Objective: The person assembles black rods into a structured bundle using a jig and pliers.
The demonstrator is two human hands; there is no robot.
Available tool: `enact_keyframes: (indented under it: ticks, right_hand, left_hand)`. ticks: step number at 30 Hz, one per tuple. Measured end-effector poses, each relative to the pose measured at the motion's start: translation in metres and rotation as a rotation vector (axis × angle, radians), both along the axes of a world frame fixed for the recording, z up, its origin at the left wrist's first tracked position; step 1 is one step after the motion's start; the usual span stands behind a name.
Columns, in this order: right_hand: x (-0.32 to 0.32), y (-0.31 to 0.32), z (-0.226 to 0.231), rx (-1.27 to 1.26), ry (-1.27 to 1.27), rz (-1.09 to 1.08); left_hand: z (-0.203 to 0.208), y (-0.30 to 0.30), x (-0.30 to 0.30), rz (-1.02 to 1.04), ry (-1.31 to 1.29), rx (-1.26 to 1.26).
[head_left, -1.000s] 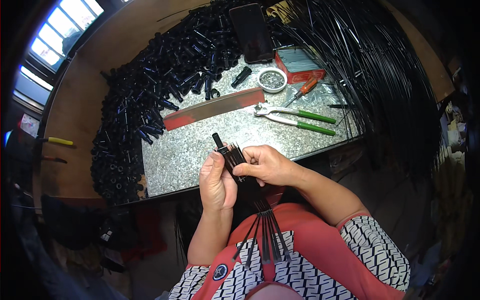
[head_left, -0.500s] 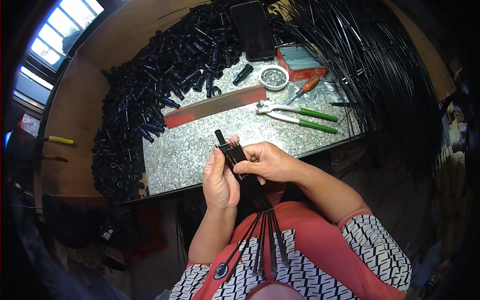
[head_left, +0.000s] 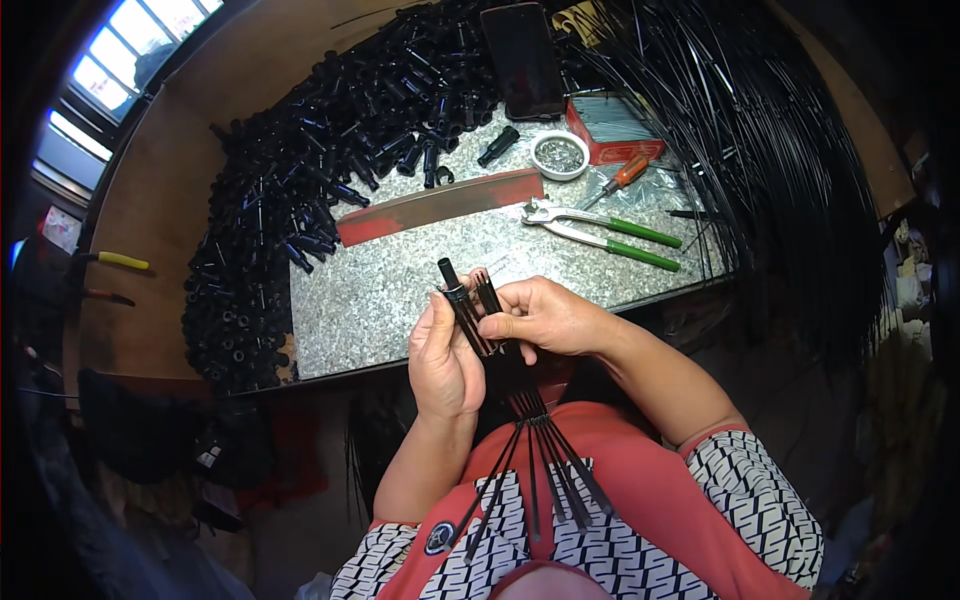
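My left hand [head_left: 445,360] is closed around a black tubular piece with a collar, like an umbrella runner [head_left: 447,272], its narrow end tilted up and to the left. Several thin black rods run down from the collar. Close beside it, my right hand [head_left: 550,318] pinches a bundle of slim black umbrella ribs [head_left: 487,292] between thumb and fingers, tips pointing up. Below both hands the long black rods [head_left: 540,460] fan out across my red apron. My fingers partly hide where rods and collar meet.
A speckled board [head_left: 370,320] carries a red-brown bar [head_left: 440,205], green-handled pincers [head_left: 605,232], an orange-handled screwdriver [head_left: 622,178] and a white bowl [head_left: 560,155] of small metal bits. Black tubular pieces [head_left: 270,230] pile up left, long black rods [head_left: 740,150] right. A phone [head_left: 522,60] lies behind.
The rib tips by my right hand now stand apart from the runner, with a gap between. Below, the rods spread wider over the apron. The whole view has shifted slightly.
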State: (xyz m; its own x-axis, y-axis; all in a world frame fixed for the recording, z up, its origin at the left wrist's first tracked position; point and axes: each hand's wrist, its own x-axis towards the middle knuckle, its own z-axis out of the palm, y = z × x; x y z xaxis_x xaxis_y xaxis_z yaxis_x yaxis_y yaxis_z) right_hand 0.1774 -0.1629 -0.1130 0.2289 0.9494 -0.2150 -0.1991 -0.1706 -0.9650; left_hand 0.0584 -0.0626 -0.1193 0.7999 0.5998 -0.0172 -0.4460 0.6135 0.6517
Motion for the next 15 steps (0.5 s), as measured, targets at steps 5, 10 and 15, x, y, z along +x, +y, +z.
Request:
enact_keyframes:
  ticks: [5, 10, 15]
  right_hand:
    - [0.003, -0.002, 0.001, -0.016, -0.009, 0.038]
    - [-0.014, -0.001, 0.007, -0.045, -0.151, -0.067]
    - [-0.020, -0.006, 0.023, -0.036, -0.466, -0.054]
  left_hand:
    - [0.003, -0.008, 0.003, 0.039, 0.056, 0.088]
    - [0.005, -0.009, 0.002, 0.100, 0.063, 0.102]
    - [0.003, -0.006, 0.001, 0.042, 0.022, 0.071]
